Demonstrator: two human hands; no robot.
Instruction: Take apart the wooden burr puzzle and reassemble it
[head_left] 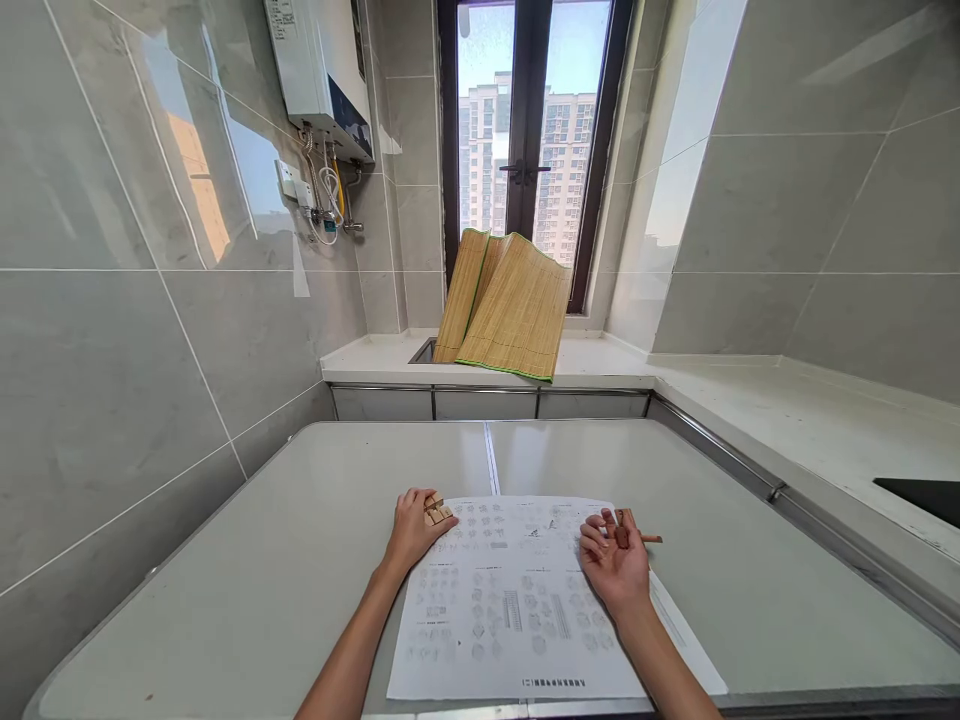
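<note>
On the left, my left hand (415, 525) is closed around a small light-coloured wooden block piece (436, 509) with dark lines across it, at the upper left corner of a printed paper sheet (510, 575). My right hand (616, 565) is turned palm up over the sheet's right side, its fingers curled. Among those fingers shows a reddish-brown wooden piece (622, 537), and a thin brown stick (651, 539) juts out to the right. How the brown parts join is too small to make out. Small diagrams and text cover the sheet, which lies flat.
The sheet rests on a pale glossy table (262, 580) with a seam down its middle. Behind stands a white counter (360, 355) carrying leaning bamboo mats (517, 310) by the window. A counter (810, 420) runs along the right; a water heater (319, 75) hangs on the left wall.
</note>
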